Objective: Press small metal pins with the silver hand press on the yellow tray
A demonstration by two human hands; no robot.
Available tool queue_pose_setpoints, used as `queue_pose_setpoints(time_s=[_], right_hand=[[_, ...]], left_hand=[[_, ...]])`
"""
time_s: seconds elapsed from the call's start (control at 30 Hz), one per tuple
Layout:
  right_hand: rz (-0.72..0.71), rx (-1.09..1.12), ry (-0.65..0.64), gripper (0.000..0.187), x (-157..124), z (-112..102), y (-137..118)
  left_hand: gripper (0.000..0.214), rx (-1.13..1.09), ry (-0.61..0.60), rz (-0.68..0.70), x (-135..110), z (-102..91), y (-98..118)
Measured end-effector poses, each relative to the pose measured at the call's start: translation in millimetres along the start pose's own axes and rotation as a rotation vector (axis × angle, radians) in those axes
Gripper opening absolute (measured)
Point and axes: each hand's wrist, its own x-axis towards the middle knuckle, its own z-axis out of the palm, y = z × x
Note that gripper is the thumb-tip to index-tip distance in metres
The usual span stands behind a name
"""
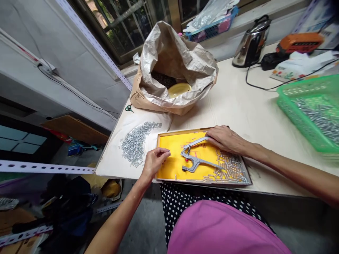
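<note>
A cast-metal hand press (194, 155) with a coiled spring at its hinge lies on the yellow lining of a shallow tray (182, 137), left of centre in the tray. The right hand (225, 139) sits palm-down over the end of the press's upper handle, in a narrow grip, its fingertips hidden behind the handle and the hand. The left hand (156, 162) hangs at the tray's left side, wrist bent, with its fingertips (167, 151) pinched tight; whatever they hold is too small to make out, if anything. Short silver metal pins (230, 169) lie scattered across the tray's lower right. More pins form a dense heap on a white cloth (135, 143) left of the tray. A green plastic basket (307, 113), cut off at the right edge, holds similar pins. A creased paper sack (169, 70) stands at upper centre on the pale table (233, 98), its contents partly hidden.
</note>
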Motion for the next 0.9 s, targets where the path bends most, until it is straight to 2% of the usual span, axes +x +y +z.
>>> queue_pose_setpoints(time_s=[0.13, 0.27, 0.47, 0.6, 0.73, 0.8, 0.9], right_hand=[[-0.009, -0.046, -0.002, 0.041, 3, -5, -4], [-0.030, -0.054, 0.021, 0.041, 2, -8, -7], [-0.041, -0.052, 0.030, 0.042, 1, -11, -7], [-0.045, -0.050, 0.027, 0.045, 0, -11, -7], [-0.046, -0.043, 0.033, 0.046, 1, -12, -10], [-0.046, -0.038, 0.038, 0.046, 1, -12, -11], [-0.053, -0.039, 0.035, 0.045, 2, -9, -13]], left_hand=[[0.021, 0.006, -0.121, -0.053, -16, 31.4, 2], [0.020, 0.033, -0.161, -0.108, -17, 46.0, -5], [0.017, 0.087, -0.169, -0.096, -16, 53.7, -8], [0.014, 0.198, -0.176, -0.071, -16, 55.0, 2], [0.017, 0.287, -0.235, -0.060, -14, 52.9, 11], [0.016, 0.275, -0.283, -0.103, -13, 52.2, 12], [0.013, 0.206, -0.345, -0.246, -15, 52.9, 13]])
